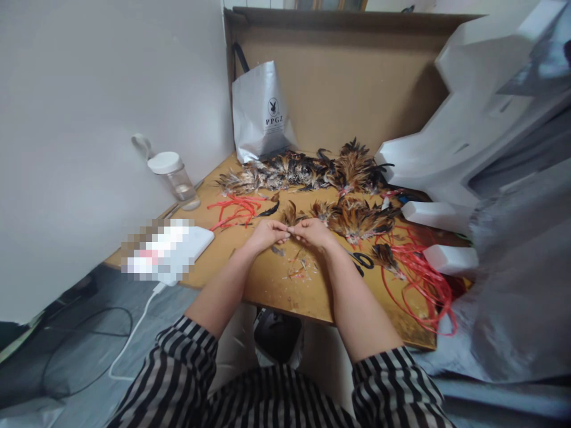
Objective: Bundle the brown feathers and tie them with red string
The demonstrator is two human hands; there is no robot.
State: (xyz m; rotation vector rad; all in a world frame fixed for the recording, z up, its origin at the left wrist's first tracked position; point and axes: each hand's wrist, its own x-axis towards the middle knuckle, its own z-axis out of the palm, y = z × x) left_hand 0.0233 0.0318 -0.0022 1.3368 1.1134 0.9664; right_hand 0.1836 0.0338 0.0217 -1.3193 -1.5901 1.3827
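Note:
My left hand (266,234) and my right hand (316,232) meet over the table, fingertips pinched together. A small bunch of brown feathers (291,213) rises just beyond the fingertips, its base between them; the exact grip is partly hidden. Right of my right hand lies a larger spread of brown feathers (357,219). Black-handled scissors (363,260) rest by my right forearm, partly hidden. Small scraps (300,270) are scattered on the tabletop below my hands.
A long pile of feathers (289,171) lies before a silver bag (261,113). Red strips (236,208) lie left, and tangled red cord (422,279) right, beside white foam pieces (450,260). A lidded bottle (178,181) and a white cabled device (200,241) occupy the left side.

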